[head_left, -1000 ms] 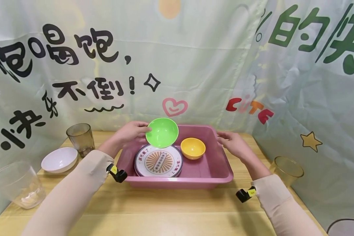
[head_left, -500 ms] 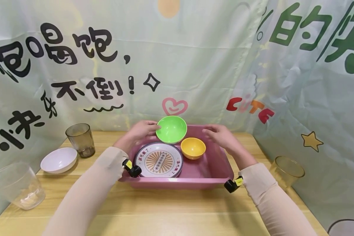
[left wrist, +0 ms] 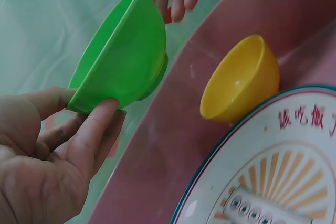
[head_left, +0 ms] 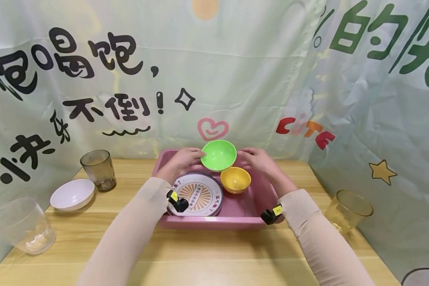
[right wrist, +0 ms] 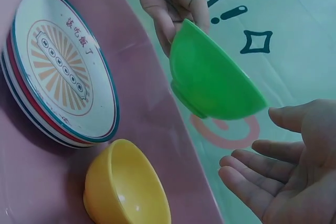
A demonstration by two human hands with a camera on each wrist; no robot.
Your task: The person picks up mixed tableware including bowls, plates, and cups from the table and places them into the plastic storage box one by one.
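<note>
A green bowl (head_left: 219, 155) is held up above the far side of the pink basin (head_left: 207, 222). My left hand (head_left: 184, 159) pinches its rim, thumb inside and fingers under the outer wall in the left wrist view. At the opposite rim is my right hand (right wrist: 294, 161), fingers spread and thumb tip beside the edge; whether it touches, I cannot tell. Inside the basin, a yellow bowl (head_left: 235, 180) stands below the green one. To its left lies a stack of several patterned plates (head_left: 196, 194), partly hidden by my left wrist.
On the table's left stand a smoky glass (head_left: 99, 171), a white bowl (head_left: 72, 194) and a clear glass (head_left: 32, 230). An amber glass (head_left: 348, 210) is at the right, partly behind my sleeve. A printed curtain (head_left: 236, 79) hangs behind the basin.
My left hand has carried the green bowl rightward, from above the plates to above the yellow bowl. My right hand has moved left from the basin's right rim to beside the green bowl.
</note>
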